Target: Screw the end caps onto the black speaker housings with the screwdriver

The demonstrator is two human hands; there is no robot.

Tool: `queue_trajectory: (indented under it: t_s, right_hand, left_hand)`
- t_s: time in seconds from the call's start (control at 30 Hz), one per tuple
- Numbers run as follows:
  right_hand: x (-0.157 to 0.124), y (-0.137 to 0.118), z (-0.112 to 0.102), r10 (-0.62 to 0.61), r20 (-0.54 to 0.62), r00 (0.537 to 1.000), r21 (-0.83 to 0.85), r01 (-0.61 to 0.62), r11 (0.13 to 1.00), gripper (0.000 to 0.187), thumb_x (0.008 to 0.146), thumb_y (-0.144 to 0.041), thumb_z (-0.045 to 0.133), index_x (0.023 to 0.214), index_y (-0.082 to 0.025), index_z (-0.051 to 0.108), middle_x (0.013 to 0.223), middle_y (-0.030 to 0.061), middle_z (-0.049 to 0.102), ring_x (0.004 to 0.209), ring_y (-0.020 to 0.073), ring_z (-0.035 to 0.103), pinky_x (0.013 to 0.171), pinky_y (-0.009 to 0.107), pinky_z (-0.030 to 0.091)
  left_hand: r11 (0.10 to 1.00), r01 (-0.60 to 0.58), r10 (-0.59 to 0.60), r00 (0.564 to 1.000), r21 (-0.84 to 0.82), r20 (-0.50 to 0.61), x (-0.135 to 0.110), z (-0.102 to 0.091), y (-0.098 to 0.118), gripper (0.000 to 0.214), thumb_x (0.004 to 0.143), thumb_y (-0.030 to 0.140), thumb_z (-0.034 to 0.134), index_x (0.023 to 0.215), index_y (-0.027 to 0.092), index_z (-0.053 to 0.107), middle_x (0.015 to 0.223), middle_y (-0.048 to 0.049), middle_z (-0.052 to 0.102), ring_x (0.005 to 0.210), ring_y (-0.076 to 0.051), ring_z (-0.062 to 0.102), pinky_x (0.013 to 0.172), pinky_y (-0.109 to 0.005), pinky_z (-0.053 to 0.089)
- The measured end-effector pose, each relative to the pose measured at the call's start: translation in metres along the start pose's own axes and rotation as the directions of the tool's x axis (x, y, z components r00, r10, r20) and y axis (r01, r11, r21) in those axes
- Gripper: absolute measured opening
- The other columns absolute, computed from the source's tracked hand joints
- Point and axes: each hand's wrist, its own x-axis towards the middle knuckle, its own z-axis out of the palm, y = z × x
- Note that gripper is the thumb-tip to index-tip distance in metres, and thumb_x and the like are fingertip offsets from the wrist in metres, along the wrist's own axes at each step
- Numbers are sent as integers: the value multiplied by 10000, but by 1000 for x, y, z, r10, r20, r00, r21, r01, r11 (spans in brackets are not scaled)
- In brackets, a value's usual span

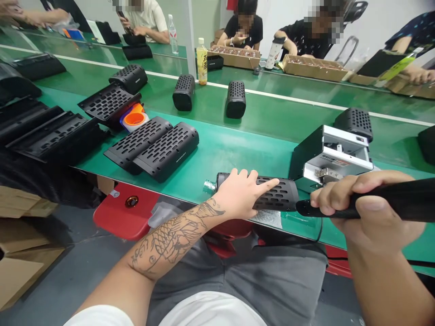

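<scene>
My left hand lies on top of a black perforated speaker shell that rests on its side at the near edge of the green table. Its fingers are stretched along the shell and press it down. My right hand is wrapped round a black tool handle held level. The tool's tip touches the shell's right end.
A black and silver machine stands just behind the shell. Two perforated shells lie to the left beside an orange tape roll, with more black covers further left. More speakers and a bottle stand on the far belt. Several people sit opposite with cardboard trays.
</scene>
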Motion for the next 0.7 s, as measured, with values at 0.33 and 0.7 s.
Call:
queue_trajectory:
  t_s: [0.33, 0.7]
  right_hand:
    - [3, -4, 6, 118, 66, 991, 30, -120, 992, 191, 896, -379, 945, 946, -291, 782, 574, -58, 627, 410, 160, 553, 445, 369, 585]
    - [-2, -5, 10, 136, 88, 987, 21, -138, 990, 156, 907, -332, 918, 953, -279, 778, 572, -38, 620, 422, 171, 569, 490, 382, 587]
  left_hand:
    - [999, 8, -7, 999, -33, 52, 3, -4, 1, 1013, 947, 506, 786, 1821, 391, 288, 1443, -186, 643, 1156, -374, 667, 994, -487, 465]
    - [1000, 12, -10, 997, -26, 83, 4, -6, 1, 1025, 948, 529, 778, 1829, 379, 275, 1441, -195, 649, 1153, -374, 678, 989, -479, 473]
